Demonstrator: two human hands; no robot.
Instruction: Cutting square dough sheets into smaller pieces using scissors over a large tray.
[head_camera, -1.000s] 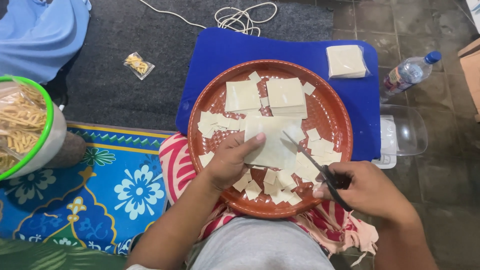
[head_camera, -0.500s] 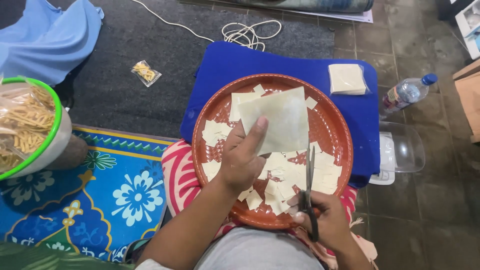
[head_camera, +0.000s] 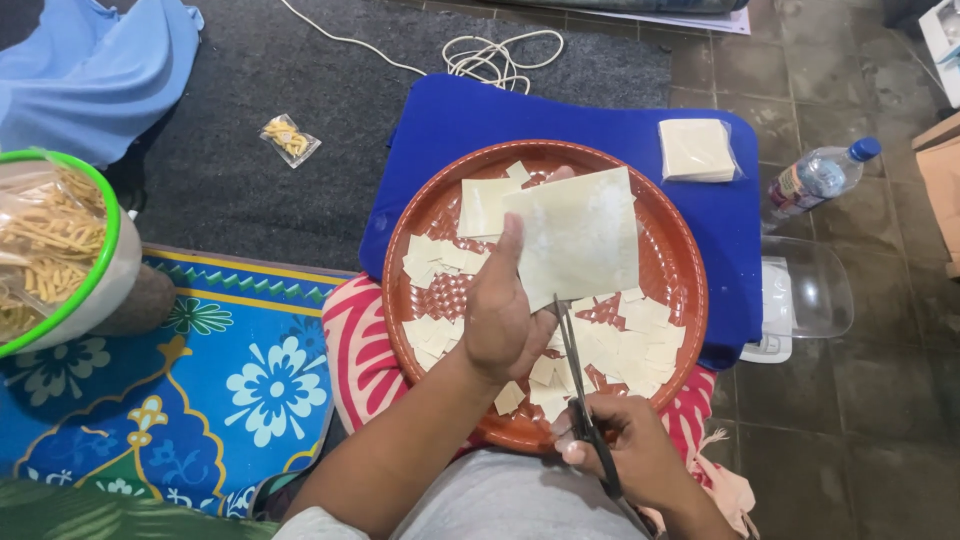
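A pale dough sheet is held above the brown tray, pinched in the fingers of the left hand. Scissors are gripped by the right hand, fingers closed through the handles, blades pointing at the sheet's lower edge. A straight cut is judged best made with the sheet kept taut. One whole sheet lies on the tray among many small cut squares; one wrapped stack and one bottle are counted.
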